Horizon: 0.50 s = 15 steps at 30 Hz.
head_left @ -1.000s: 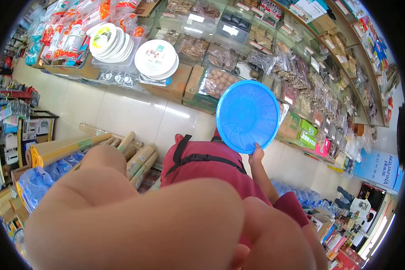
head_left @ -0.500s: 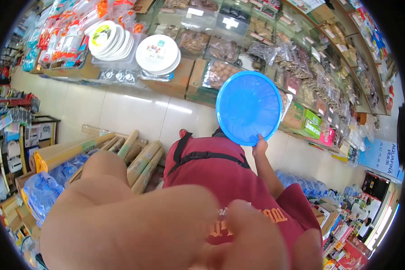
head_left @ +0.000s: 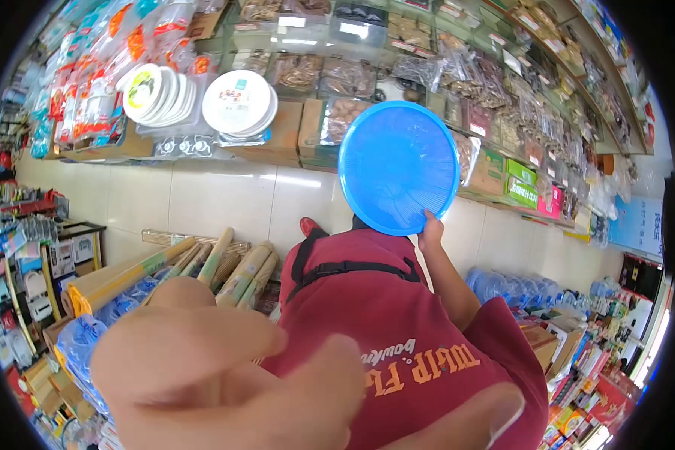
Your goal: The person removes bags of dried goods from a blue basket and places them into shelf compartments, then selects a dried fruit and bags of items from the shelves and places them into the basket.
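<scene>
A round blue plastic basin (head_left: 397, 161) hangs in front of my body, its wide mouth facing up towards me. Fine lines pattern its inner wall; whether they are holes I cannot tell. My right hand (head_left: 430, 229) grips its near rim, with the thumb over the edge and the other fingers mostly hidden. Close to the camera, my left hand (head_left: 225, 375) looms large and blurred at the lower left, its fingers bent but apart, with nothing visible in them. Below it is my maroon shirt (head_left: 352, 315), with a black strap (head_left: 352, 268) across it.
Stacks of white plates (head_left: 240, 103) stand on the goods counter ahead. Bagged dried goods (head_left: 352, 75) fill its trays, and cardboard boxes (head_left: 277, 135) line its front. Rolled mats (head_left: 244, 274) lie at left above the pale tiled floor (head_left: 225, 195). Water bottles (head_left: 514, 289) stand at right.
My left hand has drawn down and left, away from the shirt's lettering, and its fingers have spread. The basin appears slightly further left and up, still in my right hand. The whole view has shifted.
</scene>
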Motion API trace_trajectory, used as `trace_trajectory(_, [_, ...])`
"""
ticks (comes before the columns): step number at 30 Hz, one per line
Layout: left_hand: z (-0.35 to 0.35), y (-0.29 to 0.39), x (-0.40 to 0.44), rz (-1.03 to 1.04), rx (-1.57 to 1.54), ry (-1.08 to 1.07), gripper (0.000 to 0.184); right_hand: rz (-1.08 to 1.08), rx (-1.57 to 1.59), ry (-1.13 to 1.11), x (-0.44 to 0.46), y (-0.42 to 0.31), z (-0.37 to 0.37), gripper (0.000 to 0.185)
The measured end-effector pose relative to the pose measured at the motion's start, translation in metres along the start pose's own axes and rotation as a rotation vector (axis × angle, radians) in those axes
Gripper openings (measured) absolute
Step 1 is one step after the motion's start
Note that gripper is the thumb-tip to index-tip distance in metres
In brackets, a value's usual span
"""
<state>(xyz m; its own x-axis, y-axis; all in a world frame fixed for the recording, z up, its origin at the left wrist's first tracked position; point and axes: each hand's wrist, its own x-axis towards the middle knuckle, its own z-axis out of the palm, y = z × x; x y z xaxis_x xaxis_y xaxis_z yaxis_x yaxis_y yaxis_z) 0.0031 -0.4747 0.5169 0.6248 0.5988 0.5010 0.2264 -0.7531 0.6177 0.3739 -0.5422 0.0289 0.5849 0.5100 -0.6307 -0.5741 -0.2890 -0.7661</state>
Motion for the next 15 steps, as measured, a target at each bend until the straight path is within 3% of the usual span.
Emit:
trace_trajectory(8, [0.031, 0.023, 0.058, -0.475, 0.104, 0.067, 0.035, 0.034, -0.047, -0.086, 0.04, -0.045, 0.019, 0.035])
trace_trajectory(11, [0.048, 0.026, 0.087, -0.572, 0.109, 0.075, 0.035, 0.001, -0.068, -0.106, 0.071, -0.058, 0.016, 0.035])
trace_trajectory(13, [0.059, 0.028, 0.106, -0.522, 0.07, 0.083, 0.037, 0.012, -0.067, -0.117, 0.089, -0.069, 0.015, 0.036])
trace_trajectory(15, [0.068, 0.035, 0.127, -0.691, -0.002, 0.102, 0.041, 0.016, -0.063, -0.125, 0.103, -0.082, 0.015, 0.036])
